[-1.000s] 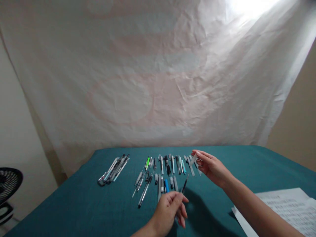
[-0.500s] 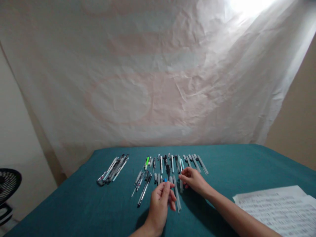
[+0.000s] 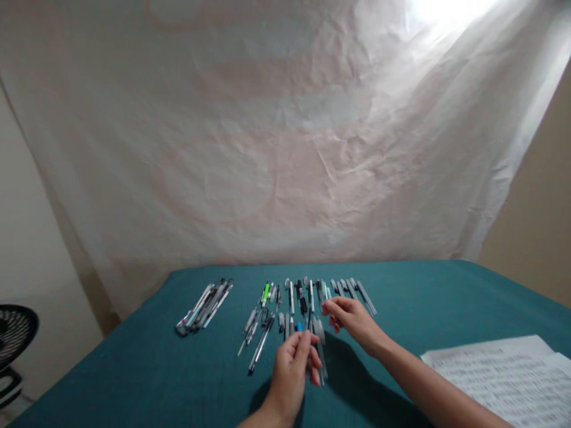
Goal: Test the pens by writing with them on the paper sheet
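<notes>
My left hand is closed in a pinch at the near side of the spread pens. A thin dark pen part rises from its fingertips; the rest of it is hidden. To the right, my right hand hovers over the pens, thumb and forefinger pressed together; what they hold, if anything, is too small to make out. Just beyond my left fingers lies a blue-ended pen. Clear pen barrels lie partly behind the left hand. A black pen piece sits farther back, among rows of pens and caps.
A bundle of pens lies on the left of the green cloth-covered table. Near a green highlighter-like pen are several loose pen parts. Written paper sheets lie at the right. A black fan-like object stands off the left edge.
My right hand has lifted slightly up and left, and the pale barrel below its fingers has shifted. My left hand has dropped slightly, and the dark part above it has moved a little right.
</notes>
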A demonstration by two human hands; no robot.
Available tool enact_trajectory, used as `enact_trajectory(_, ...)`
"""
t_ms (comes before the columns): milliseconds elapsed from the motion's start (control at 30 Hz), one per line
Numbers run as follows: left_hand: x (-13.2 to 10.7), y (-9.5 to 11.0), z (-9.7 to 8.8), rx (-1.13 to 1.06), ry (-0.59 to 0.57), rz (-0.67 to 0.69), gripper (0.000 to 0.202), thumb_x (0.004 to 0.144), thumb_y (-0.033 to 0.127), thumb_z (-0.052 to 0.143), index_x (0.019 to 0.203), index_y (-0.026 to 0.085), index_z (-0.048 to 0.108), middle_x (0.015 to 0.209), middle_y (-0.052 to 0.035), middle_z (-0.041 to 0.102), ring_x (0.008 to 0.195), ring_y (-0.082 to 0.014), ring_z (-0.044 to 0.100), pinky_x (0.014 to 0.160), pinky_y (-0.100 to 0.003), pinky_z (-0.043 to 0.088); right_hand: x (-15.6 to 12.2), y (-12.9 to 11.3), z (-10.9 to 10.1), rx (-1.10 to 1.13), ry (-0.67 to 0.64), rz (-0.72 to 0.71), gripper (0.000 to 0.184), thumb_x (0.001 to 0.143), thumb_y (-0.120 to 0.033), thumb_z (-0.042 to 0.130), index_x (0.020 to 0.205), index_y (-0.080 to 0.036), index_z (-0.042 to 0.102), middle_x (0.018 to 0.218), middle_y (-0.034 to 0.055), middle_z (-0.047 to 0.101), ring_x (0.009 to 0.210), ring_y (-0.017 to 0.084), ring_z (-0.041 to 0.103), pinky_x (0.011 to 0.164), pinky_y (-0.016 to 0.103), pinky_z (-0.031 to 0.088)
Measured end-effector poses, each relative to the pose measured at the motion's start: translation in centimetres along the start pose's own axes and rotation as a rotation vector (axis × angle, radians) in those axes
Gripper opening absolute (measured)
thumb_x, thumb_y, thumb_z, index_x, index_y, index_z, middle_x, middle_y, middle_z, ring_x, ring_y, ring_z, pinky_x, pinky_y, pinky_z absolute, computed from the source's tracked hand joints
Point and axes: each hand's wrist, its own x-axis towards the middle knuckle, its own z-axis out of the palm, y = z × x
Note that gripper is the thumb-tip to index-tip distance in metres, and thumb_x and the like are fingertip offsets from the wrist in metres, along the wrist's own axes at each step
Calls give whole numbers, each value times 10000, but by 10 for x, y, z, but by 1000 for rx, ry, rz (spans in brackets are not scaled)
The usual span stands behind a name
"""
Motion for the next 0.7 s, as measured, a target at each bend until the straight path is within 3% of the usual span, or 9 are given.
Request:
enact_trajectory(133,-2,-1,2,2,-32,-2,335,821,432,394,843,118,509,543,32,496,370,-55,450,373,-167,298,-11,-25,9,222,-96,48,337,721,-419,576,893,-131,608,837,57,613,529,68,477,461,192,383)
enact_trajectory(333,-4,-1,4,5,-96,-12,333,819,431,394,822,116,504,529,30,501,343,-54,445,352,-163,305,-17,-30,17,287,-105,96,277,676,-345,652,837,-123,618,778,45,611,484,40,427,419,161,331)
enact_trajectory(467,-4,-3,4,3,-109,-43,327,810,435,406,807,121,496,523,27,508,342,-58,446,351,-164,312,-7,-33,-2,337,26,48,251,669,-339,663,791,-124,619,715,18,578,465,27,398,405,149,318)
enact_trajectory(600,-5,-4,5,-13,-105,-45,311,800,435,425,767,131,481,533,22,520,357,-64,462,371,-176,337,4,-38,-29,470,218,-5,246,643,-310,692,827,-168,610,801,6,579,507,28,437,416,130,350)
enact_trajectory(700,-4,-3,6,-40,-40,-6,290,788,426,454,763,138,476,594,3,553,431,-90,528,428,-200,388,4,-36,-33,478,149,84,231,628,-294,704,799,-173,608,758,-7,582,508,30,464,426,127,371)
